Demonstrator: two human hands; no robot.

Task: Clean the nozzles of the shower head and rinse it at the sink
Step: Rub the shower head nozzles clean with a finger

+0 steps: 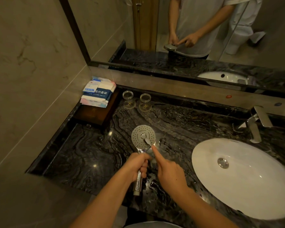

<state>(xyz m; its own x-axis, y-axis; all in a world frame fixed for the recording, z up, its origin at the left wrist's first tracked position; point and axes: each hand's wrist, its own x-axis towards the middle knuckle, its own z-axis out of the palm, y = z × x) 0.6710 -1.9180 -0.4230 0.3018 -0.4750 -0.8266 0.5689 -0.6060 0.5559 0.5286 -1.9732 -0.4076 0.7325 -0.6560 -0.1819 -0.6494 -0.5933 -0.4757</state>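
Observation:
A chrome shower head (pixel 139 135) is held face up above the dark marble counter (pixel 89 155), left of the white sink (pixel 253 191). My left hand (pixel 136 165) is wrapped around its chrome handle, whose end sticks out below my fist. My right hand (pixel 169 173) reaches in from the right with the index finger stretched out. It presses a small pale tool (pixel 147 141), seemingly a brush, onto the nozzle face near its centre. The rest of that tool is hidden under my fingers.
A chrome faucet (pixel 253 127) stands behind the sink. Two upturned glasses (pixel 145 98) sit at the back of the counter, beside a dark wooden box (pixel 95 114) carrying wrapped towel packets (pixel 98 92). A mirror (pixel 196 33) runs along the back wall. Water drops lie on the counter by my hands.

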